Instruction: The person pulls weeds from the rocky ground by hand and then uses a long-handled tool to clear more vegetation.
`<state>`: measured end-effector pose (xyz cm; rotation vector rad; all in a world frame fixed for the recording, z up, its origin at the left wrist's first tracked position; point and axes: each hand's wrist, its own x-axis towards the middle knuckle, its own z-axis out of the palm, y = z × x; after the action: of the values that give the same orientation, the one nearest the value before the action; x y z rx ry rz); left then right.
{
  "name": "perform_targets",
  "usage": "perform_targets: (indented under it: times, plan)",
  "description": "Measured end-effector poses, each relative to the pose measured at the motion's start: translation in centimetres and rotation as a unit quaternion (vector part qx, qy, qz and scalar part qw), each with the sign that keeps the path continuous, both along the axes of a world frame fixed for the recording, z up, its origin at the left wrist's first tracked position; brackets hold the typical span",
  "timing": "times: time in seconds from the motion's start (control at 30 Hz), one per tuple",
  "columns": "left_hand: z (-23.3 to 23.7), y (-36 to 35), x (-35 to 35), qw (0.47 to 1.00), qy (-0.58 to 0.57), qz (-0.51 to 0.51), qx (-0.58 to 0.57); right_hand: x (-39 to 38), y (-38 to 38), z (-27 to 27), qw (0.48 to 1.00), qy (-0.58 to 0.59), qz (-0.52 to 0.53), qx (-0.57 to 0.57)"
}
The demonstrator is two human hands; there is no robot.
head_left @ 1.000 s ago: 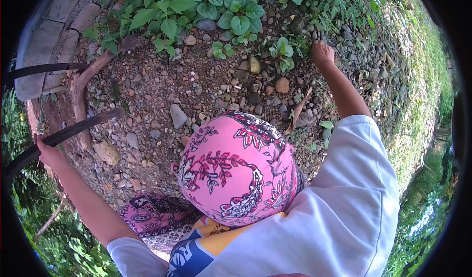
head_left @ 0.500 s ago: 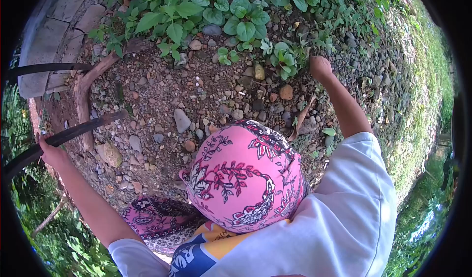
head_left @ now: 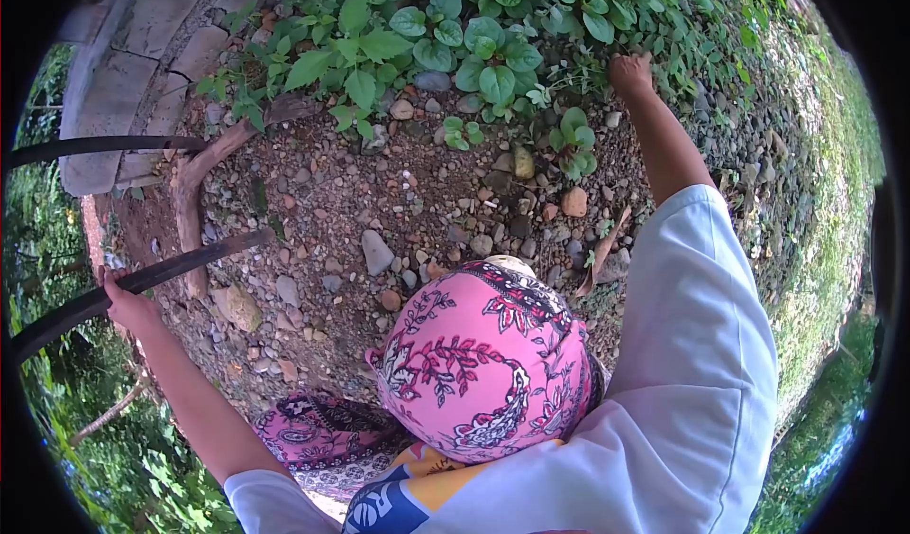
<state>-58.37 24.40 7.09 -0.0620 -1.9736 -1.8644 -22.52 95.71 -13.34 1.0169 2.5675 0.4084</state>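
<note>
My left hand (head_left: 130, 305) is wrapped round a dark, thick stick (head_left: 171, 271) at the left side. My right hand (head_left: 631, 72) is closed at the upper right, among the low green weeds (head_left: 578, 65) at the edge of the leafy patch; stems or leaves at its fingers are too small to tell apart. Below and left of it, a small round-leaved plant (head_left: 573, 138) grows out of the stony soil (head_left: 332, 202). Broad-leaved plants (head_left: 498, 60) spread along the top.
A curved brown branch (head_left: 190, 193) lies at the left, near pale paving slabs (head_left: 142, 22) and another dark stick (head_left: 114, 145). Stones, including a grey one (head_left: 376, 252) and an orange one (head_left: 574, 201), dot the ground. My knee in pink patterned cloth (head_left: 474, 363) is at the centre.
My right hand has moved up, away from the small round-leaved plant. The weedy growth beside that plant has shifted up with the hand. My left hand stays on the stick; the view has shifted slightly.
</note>
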Motion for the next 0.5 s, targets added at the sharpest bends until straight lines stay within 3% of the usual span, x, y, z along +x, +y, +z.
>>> perform_targets:
  times: [0.13, 0.2, 0.27, 0.4, 0.5]
  plan:
    - [-0.1, 0.0, 0.1, 1.0, -0.006, -0.006, 0.006, 0.5, 0.1, -1.3, 1.0, 0.005, -0.011, -0.022]
    - [-0.1, -0.2, -0.3, 1.0, -0.005, -0.004, 0.002, 1.2, -0.2, -1.1, 0.999, -0.01, 0.031, -0.029]
    - [-0.1, -0.5, -0.5, 1.0, -0.001, -0.009, 0.012, 1.3, -2.4, 2.1, 0.997, -0.018, 0.042, -0.065]
    - [-0.1, -0.1, -0.3, 1.0, 0.006, 0.003, 0.006, 2.1, -5.7, 2.8, 0.994, 0.068, 0.01, -0.082]
    - [-0.1, 0.0, -0.3, 1.0, 0.002, 0.024, -0.001, 2.7, -11.2, 3.7, 0.987, 0.065, 0.088, -0.121]
